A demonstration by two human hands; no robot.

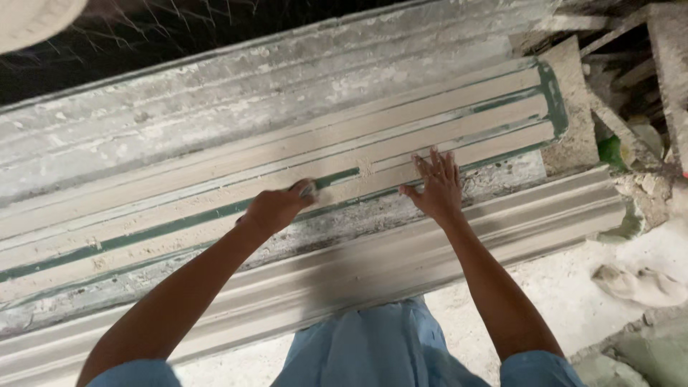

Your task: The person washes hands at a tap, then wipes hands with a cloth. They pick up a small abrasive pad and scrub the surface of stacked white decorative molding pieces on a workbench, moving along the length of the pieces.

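Two bare forearms reach out from light blue sleeves [373,355] over a pale, dusty floor [573,287]. Nearest the body runs a long grey-white moulded strip [401,261], stepped in profile and lying aslant from lower left to upper right. Just beyond it lies a green mould [552,93] filled with pale plaster ribs [179,208], the green showing as thin lines between the ribs and as a curved rim at the far right end.

The left hand [276,208] is curled shut around a small grey tool [308,189], whose tip touches the plaster near a green groove; what kind of tool it is cannot be made out. The right hand [437,188] lies flat, fingers spread, pressed on the nearest rib just right of a small rough patch [365,168] in the plaster.

Behind the mould lies a second, wider grey ribbed length [236,100], crusted with white splashes. Farther right is a heap of broken plaster pieces and slats [645,64], with a scrap of green [610,152] among them, and a crumpled pale cloth [638,281] on the floor. The far top edge is dark.
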